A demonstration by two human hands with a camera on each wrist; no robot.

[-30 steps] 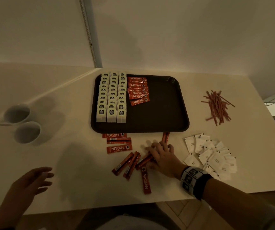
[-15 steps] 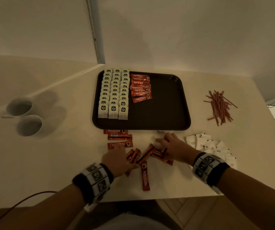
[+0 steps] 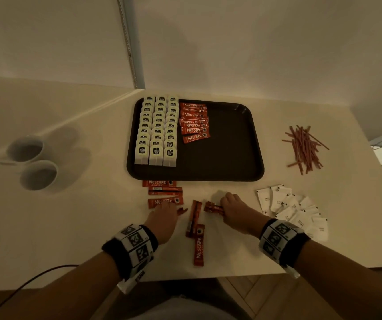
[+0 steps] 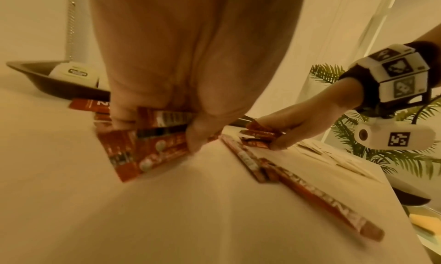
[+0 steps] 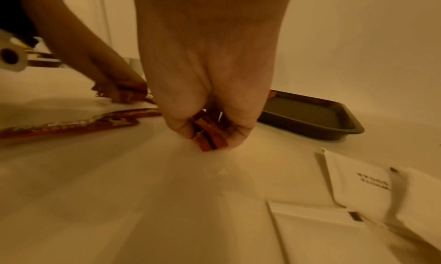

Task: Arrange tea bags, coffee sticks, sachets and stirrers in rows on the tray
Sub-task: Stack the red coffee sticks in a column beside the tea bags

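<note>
Three rows of tea bags [image 3: 156,132] and Nescafé Classic coffee sticks [image 3: 194,122] are lying on the tray [image 3: 231,158], head view. Left wrist: the left hand [image 4: 181,75] is pinching loose sticks [image 4: 152,147]. Right wrist: the right hand [image 5: 210,75] is curling around a bundle [image 5: 208,134] beside white sachets [image 5: 372,198].

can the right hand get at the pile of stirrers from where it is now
Probably yes. The stirrers lie loose on the table right of the tray, with bare table between. But the right hand already grips a bunch of coffee sticks, so it would need to drop those first.
</note>
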